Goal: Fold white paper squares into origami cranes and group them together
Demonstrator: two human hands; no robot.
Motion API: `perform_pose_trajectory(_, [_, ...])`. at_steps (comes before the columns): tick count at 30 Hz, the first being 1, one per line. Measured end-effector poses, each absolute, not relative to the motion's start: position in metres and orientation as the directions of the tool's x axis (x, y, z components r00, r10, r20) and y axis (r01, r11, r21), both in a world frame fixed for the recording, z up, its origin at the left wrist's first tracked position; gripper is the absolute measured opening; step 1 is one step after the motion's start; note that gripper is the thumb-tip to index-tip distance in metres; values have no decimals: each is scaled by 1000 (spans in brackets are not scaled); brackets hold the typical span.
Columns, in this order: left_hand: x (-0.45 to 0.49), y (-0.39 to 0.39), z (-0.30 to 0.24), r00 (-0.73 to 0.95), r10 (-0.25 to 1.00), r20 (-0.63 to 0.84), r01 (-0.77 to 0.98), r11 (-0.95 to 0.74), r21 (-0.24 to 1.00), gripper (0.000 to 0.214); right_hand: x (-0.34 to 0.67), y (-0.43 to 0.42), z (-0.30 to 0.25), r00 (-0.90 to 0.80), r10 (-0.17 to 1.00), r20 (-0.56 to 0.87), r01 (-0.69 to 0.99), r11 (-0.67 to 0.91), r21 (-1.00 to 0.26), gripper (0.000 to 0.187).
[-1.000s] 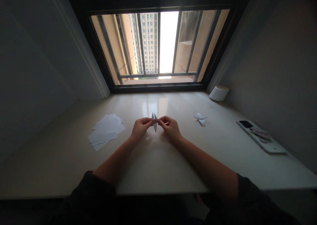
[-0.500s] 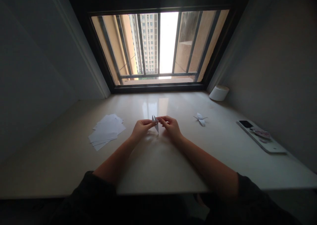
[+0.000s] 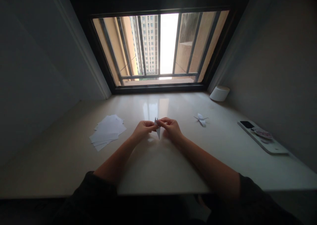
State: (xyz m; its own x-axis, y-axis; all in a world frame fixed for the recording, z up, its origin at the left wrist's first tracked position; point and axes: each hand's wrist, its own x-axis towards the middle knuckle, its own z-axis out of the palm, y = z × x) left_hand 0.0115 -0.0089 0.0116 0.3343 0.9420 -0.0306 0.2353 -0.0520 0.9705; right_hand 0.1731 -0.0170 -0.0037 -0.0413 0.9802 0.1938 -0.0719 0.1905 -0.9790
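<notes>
A small piece of folded white paper [image 3: 158,133] is held between my two hands, above the middle of the white surface. Two narrow points stick up at its top, and one longer point hangs down. My left hand [image 3: 144,129] pinches it from the left with thumb and fingers. From the right, my right hand [image 3: 171,127] closes thumb and fingertips on its upper part. The fingers hide the paper's middle. To the right lies a finished-looking paper crane [image 3: 200,119] with spread wings. A loose stack of white paper sheets [image 3: 106,131] lies to the left.
A phone [image 3: 262,137] with a decorated grip on its back lies at the right. Behind it, a white cylindrical object [image 3: 219,93] stands in the corner by the wall. A dark-framed window [image 3: 158,90] with bars closes off the far end of the white tabletop [image 3: 158,172].
The folded paper has turned and dropped slightly, its lower point now hanging lower. My left fingers have shifted right along it, and my right fingertips have moved onto its upper part.
</notes>
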Motion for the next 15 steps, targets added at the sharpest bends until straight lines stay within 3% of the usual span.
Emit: perform_pose_trajectory(15, [10,-11,15,403,909,-104,224,12,975,32,172,-15,-8,-44,973,226,-153,217,-964,23])
